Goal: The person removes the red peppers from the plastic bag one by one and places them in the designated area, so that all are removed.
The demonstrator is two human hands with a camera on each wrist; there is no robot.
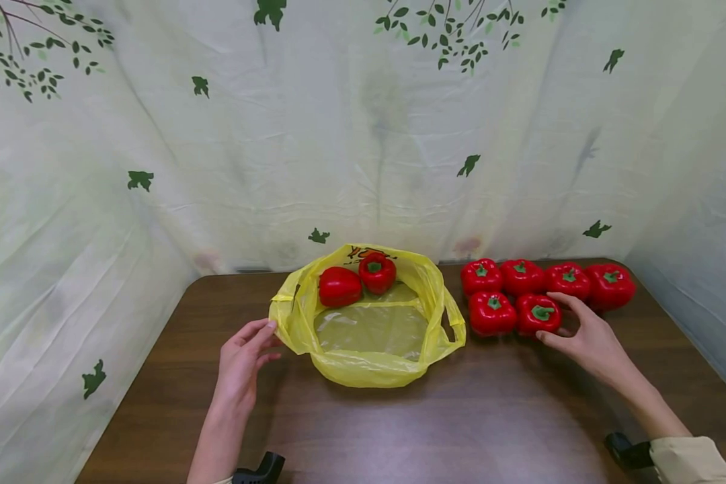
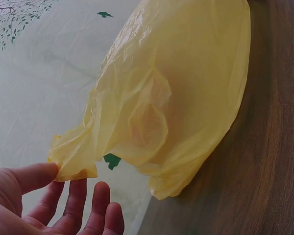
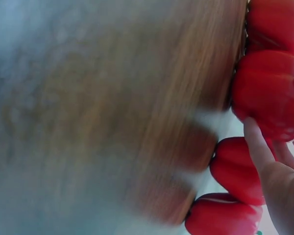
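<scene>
A yellow plastic bag (image 1: 363,373) stands with its mouth spread wide at the middle of the table. Two red bell peppers lie inside, one on its side (image 1: 339,289) and one stem up (image 1: 373,281). My left hand (image 1: 237,366) pinches the bag's left handle between thumb and fingers; the left wrist view shows the gathered plastic (image 2: 76,154) there. On the right, my right hand (image 1: 595,343) holds the front right red bell pepper (image 1: 529,314), thumb at its near side and fingers on the far side. Its fingers are partly hidden behind the pepper.
Several more red bell peppers (image 1: 490,314) stand close together in two rows at the back right of the brown wooden table (image 1: 460,430). A pale curtain with a leaf print (image 1: 387,168) hangs behind the table and along its sides.
</scene>
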